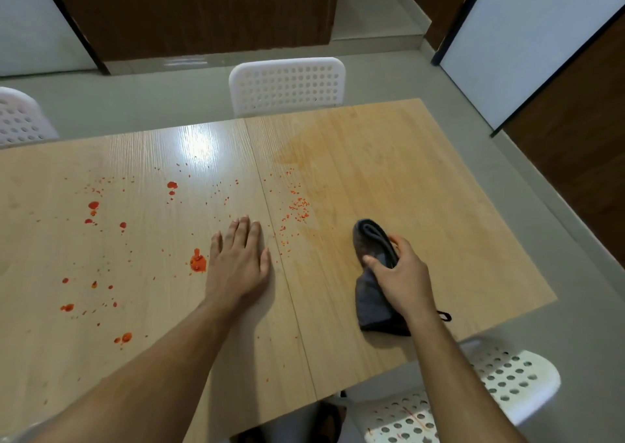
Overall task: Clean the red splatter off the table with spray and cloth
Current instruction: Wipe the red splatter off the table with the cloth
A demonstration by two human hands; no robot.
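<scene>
Head view. A wooden table (389, 158) fills the middle of the frame. Red splatter (198, 262) is scattered over its left and centre portions, with a band of fine specks (297, 205) just right of the centre seam. A faint orange smear (338, 144) is noted in the upper right part of the tabletop. The left hand (238, 260) is laid flat on the surface at centre frame, fingers straight and close together, just beside the largest blob. A folded grey cloth (372, 273) is gripped by the right hand (400, 273) at centre right, thumb and fingers curled round it, cloth resting on the table. No spray bottle is in view.

Judgement: wiping is in hand. The cloth is best pressed flat and drawn leftward through the specks in overlapping strokes, refolded to a clean face so pigment is lifted rather than smeared. The bracing hand should be kept off the wet blobs.
</scene>
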